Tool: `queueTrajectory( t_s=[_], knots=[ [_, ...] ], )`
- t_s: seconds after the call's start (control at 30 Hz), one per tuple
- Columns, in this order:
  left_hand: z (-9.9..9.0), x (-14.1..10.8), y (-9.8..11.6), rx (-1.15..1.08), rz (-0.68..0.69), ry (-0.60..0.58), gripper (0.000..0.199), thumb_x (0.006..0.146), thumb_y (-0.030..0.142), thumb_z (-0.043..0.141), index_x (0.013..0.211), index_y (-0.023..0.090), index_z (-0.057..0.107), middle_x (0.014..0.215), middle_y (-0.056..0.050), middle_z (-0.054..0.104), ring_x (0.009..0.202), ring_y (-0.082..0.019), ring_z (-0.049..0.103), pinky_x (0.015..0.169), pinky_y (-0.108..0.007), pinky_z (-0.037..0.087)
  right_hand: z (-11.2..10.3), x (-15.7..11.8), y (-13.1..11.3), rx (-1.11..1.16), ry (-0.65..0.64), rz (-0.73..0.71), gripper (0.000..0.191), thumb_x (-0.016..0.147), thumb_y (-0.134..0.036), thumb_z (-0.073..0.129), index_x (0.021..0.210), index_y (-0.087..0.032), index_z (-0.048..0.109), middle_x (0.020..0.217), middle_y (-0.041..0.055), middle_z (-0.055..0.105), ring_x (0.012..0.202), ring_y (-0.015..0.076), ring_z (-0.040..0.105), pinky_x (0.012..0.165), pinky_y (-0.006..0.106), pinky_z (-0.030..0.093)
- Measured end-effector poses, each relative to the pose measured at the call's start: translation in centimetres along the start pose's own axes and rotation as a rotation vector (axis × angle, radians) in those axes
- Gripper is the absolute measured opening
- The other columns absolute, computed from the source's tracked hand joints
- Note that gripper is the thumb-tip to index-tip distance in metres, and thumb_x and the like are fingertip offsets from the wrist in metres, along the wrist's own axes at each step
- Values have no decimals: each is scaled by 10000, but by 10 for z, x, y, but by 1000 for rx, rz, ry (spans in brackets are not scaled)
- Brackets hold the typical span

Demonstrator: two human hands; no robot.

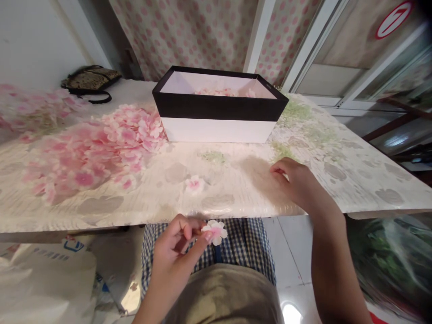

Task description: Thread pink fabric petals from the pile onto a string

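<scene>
Head-camera view looking forward and down over a worktop (pixel 351 184) covered in glossy, faintly creased oilcloth printed with pink hydrangeas and grey-green leaves. The left hand (pixel 172 252) is below the front edge of the worktop, above the lap, and grips a small artificial flower (pixel 214 231) between thumb and fingertips; the flower has soft white petals that blush pink toward the centre. The right hand (pixel 292 180) rests on the worktop near its front right edge, with fingers curled inward; a pale speck shows at the fingers, but whether they grasp anything cannot be told. A second artificial flower (pixel 195 184), also white and pink, lies loose near the front edge, between the hands and a rectangular open box (pixel 216 130). The box stands near the rear edge, with straight walls banded black above and white below, and a pale interior holding a heap of pink flowers (pixel 216 92). Printed surface stretches between the box and the right hand, leaving room to move. A dark woven bag (pixel 90 80) lies at the rear left corner, before a polka-dot curtain (pixel 192 31). Blue-checked trousers (pixel 243 243) show below the front edge.
</scene>
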State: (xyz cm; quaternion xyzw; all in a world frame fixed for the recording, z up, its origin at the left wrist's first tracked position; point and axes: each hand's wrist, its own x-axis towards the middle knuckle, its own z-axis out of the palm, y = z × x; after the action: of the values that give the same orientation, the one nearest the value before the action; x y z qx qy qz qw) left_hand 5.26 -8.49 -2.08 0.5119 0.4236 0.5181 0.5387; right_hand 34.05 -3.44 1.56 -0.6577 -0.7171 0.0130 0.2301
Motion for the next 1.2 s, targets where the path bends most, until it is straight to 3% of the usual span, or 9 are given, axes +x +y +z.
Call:
queueTrajectory(
  t_s=[0.1,0.3,0.57,0.73,0.93,1.2],
  knots=[
    [1,0,-1,2,-3,-2,321,792,120,680,673,205,394,749,13,660,711,-114,651,688,-199,554,1,-9,3,-54,59,18,171,812,-151,401,772,-195,562,858,84,603,800,243,576,723,387,462],
    [4,-1,-3,-7,-7,-17,318,802,118,681,677,202,401,751,20,652,731,-99,644,693,-169,538,14,-12,8,-155,57,28,163,809,-130,380,716,-212,486,764,101,556,788,286,529,686,415,445],
    [3,-2,-3,-15,8,-24,313,806,109,675,678,197,402,754,27,650,721,-83,633,684,-148,528,16,-10,4,-101,197,72,287,874,-135,309,1076,-168,511,912,121,574,901,289,555,742,410,465],
    [5,-1,-5,-24,12,-43,310,810,112,672,684,196,402,759,34,652,726,-78,636,684,-139,527,12,-13,6,-95,122,25,198,852,-196,391,913,-177,578,912,117,611,904,296,563,793,431,468],
    [6,-2,-10,-43,3,-61,310,814,119,673,691,195,400,767,28,650,722,-78,631,687,-142,532,19,-5,10,-92,115,50,156,786,-128,397,726,-200,521,774,97,599,786,265,545,706,390,452],
    [5,-3,-8,-24,25,-52,306,802,118,676,680,193,406,759,19,649,733,-85,634,691,-148,540,20,-3,10,-55,165,85,149,833,-145,357,816,-197,495,879,111,579,884,274,545,770,413,473]
  ],
)
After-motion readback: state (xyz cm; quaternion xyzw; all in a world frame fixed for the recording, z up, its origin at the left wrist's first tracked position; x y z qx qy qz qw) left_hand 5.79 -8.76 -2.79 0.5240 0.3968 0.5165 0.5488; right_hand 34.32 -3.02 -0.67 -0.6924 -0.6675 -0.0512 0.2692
